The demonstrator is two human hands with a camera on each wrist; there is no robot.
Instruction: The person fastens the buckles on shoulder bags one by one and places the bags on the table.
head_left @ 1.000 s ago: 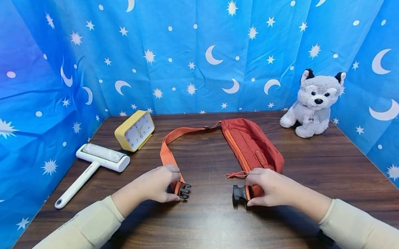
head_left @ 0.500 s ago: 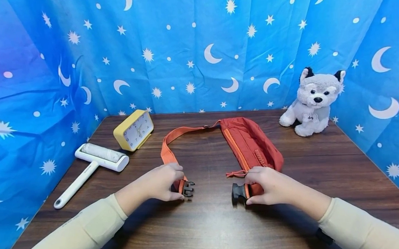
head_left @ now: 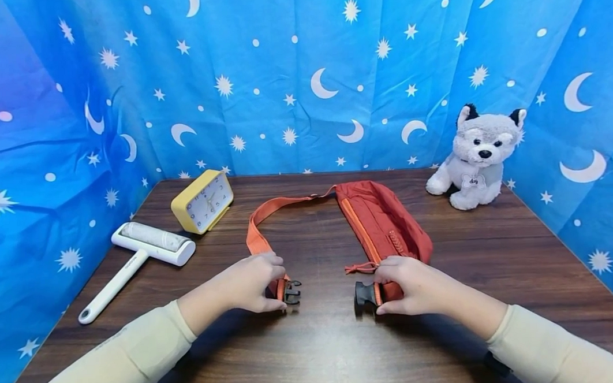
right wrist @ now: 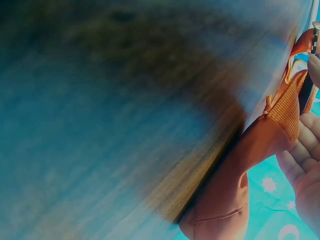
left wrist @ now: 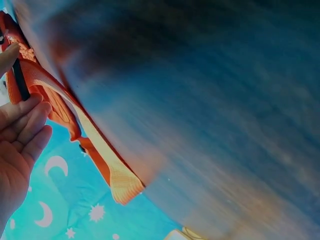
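Note:
A red waist bag (head_left: pixel 399 224) lies right of centre on the table, its orange strap (head_left: pixel 260 214) arcing round to the left. My left hand (head_left: pixel 254 282) pinches the black pronged buckle half (head_left: pixel 293 293) at the strap's end, between thumb and fingers. Opposite it, my right hand (head_left: pixel 410 284) grips the black socket half (head_left: pixel 364 296) by the bag's near end. The two halves face each other across a short gap. In the left wrist view the strap (left wrist: pixel 102 150) runs down from the left fingers. The bag's fabric (right wrist: pixel 250 150) hangs beside my right fingers in the right wrist view.
A white lint roller (head_left: pixel 153 244) lies at the left on the brown wooden table (head_left: pixel 320 353). Behind it stands a yellow alarm clock (head_left: pixel 203 202). A grey husky plush (head_left: pixel 476 159) sits at the back right. Blue star-and-moon cloth (head_left: pixel 263 60) hangs around the table.
My left hand has moved slightly right with the pronged half, so the gap to the socket half is smaller. The right hand has hardly moved. The head view has shifted a little.

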